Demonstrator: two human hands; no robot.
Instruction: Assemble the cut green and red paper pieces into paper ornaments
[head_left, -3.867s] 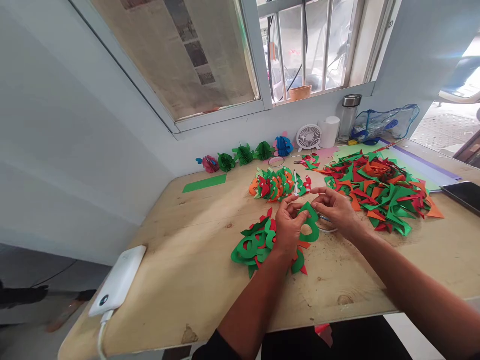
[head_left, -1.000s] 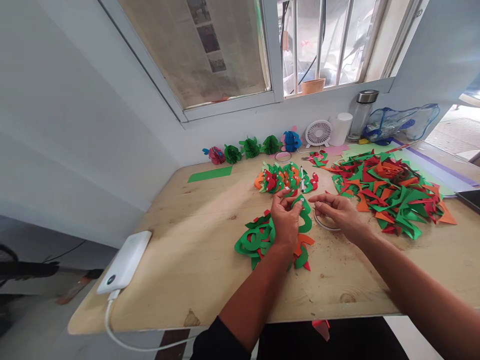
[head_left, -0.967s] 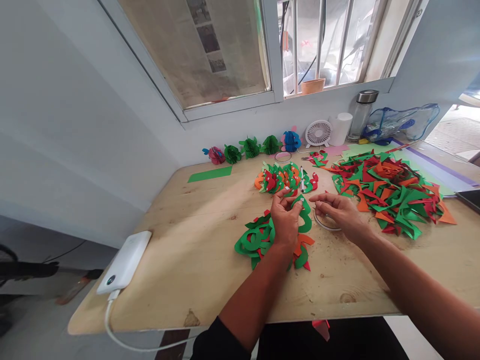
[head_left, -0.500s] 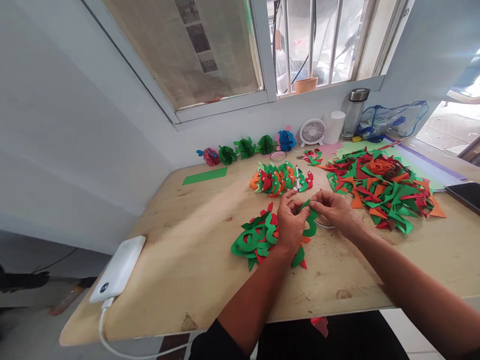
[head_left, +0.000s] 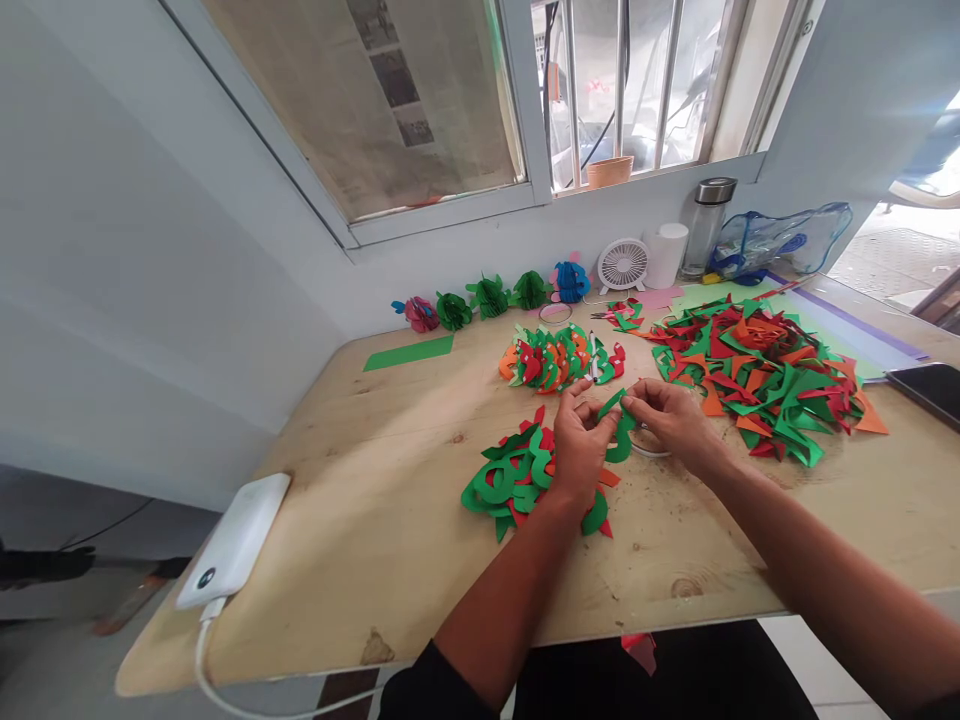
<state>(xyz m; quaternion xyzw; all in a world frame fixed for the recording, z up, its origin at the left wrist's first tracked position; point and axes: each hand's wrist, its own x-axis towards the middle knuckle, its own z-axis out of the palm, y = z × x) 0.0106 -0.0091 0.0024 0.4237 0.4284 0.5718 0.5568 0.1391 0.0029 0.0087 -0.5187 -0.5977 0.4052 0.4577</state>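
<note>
A curved green paper piece (head_left: 620, 443) is held between both hands over the wooden table. My left hand (head_left: 581, 440) is closed on its left side, thumb and fingertips pinching it. On the other side my right hand (head_left: 670, 415) pinches its upper edge. Below and left of my left hand lies a pile of green and red paper cutouts (head_left: 510, 478), partly hidden by that hand and forearm. Just beyond the hands stands a row of green, orange and red cut pieces (head_left: 551, 357) with a white pen (head_left: 593, 357) near its right end.
A large heap of paper scraps (head_left: 772, 370) covers the right side, beside a phone (head_left: 930, 390). Along the wall are folded paper figures (head_left: 491, 296), a small fan (head_left: 623, 265) and a glass bottle (head_left: 705, 230). A white power bank (head_left: 236, 540) lies at the left edge.
The green paper piece has turned slightly between the fingers, showing more of its upper part. Both hands stay nearly in place, still pinching it.
</note>
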